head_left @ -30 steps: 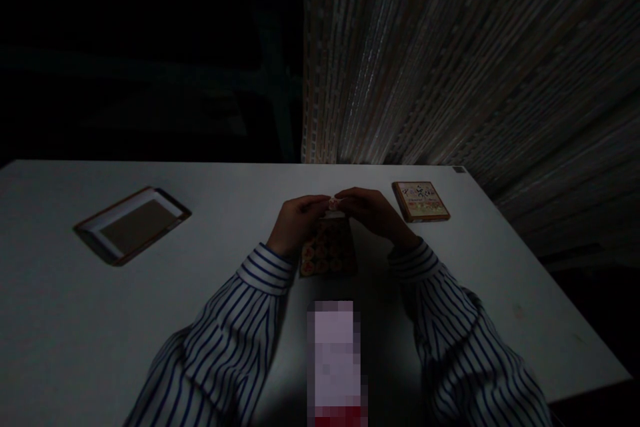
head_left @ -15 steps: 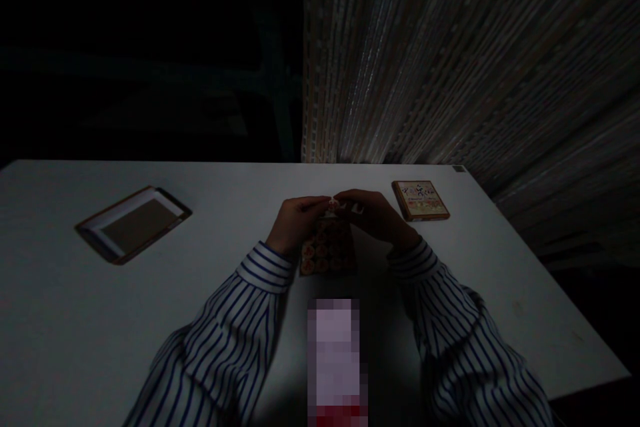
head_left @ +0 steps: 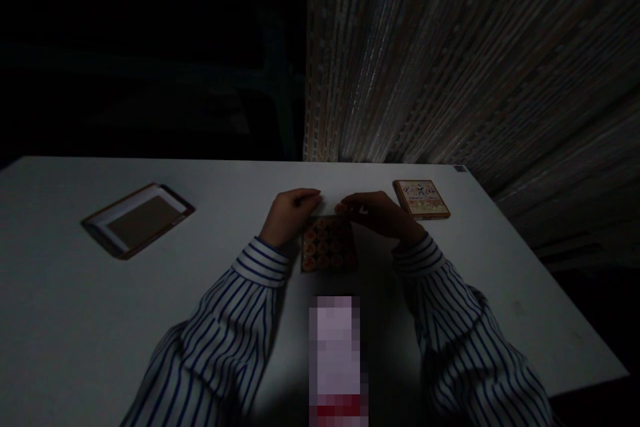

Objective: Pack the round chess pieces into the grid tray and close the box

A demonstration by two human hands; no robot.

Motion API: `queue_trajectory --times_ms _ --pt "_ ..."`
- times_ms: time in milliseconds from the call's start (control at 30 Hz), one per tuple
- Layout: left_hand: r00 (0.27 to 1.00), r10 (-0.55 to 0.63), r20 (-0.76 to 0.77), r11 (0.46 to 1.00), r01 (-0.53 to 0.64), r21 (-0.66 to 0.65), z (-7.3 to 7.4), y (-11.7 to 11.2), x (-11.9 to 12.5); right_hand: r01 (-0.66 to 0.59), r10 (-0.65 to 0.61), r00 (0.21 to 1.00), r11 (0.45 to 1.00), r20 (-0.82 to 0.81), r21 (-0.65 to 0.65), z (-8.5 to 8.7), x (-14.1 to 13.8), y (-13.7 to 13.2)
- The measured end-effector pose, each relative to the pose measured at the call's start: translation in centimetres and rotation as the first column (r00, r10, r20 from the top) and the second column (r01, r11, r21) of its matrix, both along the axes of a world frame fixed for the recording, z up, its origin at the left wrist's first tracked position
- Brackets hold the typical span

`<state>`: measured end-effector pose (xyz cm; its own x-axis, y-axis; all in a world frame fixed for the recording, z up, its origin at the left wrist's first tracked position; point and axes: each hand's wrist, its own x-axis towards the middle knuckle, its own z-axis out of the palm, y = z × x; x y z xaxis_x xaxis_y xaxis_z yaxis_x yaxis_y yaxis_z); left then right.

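My right hand (head_left: 376, 212) pinches a small round Chinese chess piece (head_left: 341, 208) with a red character at its fingertips; another pale bit shows among its fingers, too dark to name. Below lies a flat square box (head_left: 329, 269) holding rows of round red-lettered chess pieces (head_left: 323, 247). At the box's far left corner is my left hand (head_left: 291, 215), its thumb and fingers drawn together with nothing visible between them. A gap separates the two hands.
On the white table (head_left: 240, 193), an open tray-like box lid (head_left: 137, 221) with a brown inside lies at left. A closed printed box (head_left: 423, 200) sits at right, beyond my right hand. A ribbed curtain-like surface (head_left: 400, 80) rises behind the table's far edge.
My hands have parted: the left has drawn back leftward from the chess piece. The piece stays in my right hand, which has shifted slightly right.
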<state>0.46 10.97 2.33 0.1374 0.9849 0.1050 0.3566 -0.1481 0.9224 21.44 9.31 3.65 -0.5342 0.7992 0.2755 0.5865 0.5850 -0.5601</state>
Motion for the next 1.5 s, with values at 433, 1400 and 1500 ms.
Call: queue_trajectory --times_ms 433,1400,1500 --pt "0.883 -0.208 -0.422 0.978 0.180 -0.105 -0.8 0.7 -2.9 0.039 -0.021 0.964 0.997 0.266 -0.063 0.7 0.5 -0.3" --pt "0.846 -0.274 -0.457 0.961 0.253 -0.108 -0.8 0.6 -3.0 0.092 -0.044 0.927 0.989 0.373 -0.114 -0.9 0.7 0.2" --pt "0.848 -0.271 -0.456 0.962 0.256 -0.097 -0.9 0.6 -3.0 0.092 -0.045 0.926 0.990 0.376 -0.109 -0.9 0.7 0.3"
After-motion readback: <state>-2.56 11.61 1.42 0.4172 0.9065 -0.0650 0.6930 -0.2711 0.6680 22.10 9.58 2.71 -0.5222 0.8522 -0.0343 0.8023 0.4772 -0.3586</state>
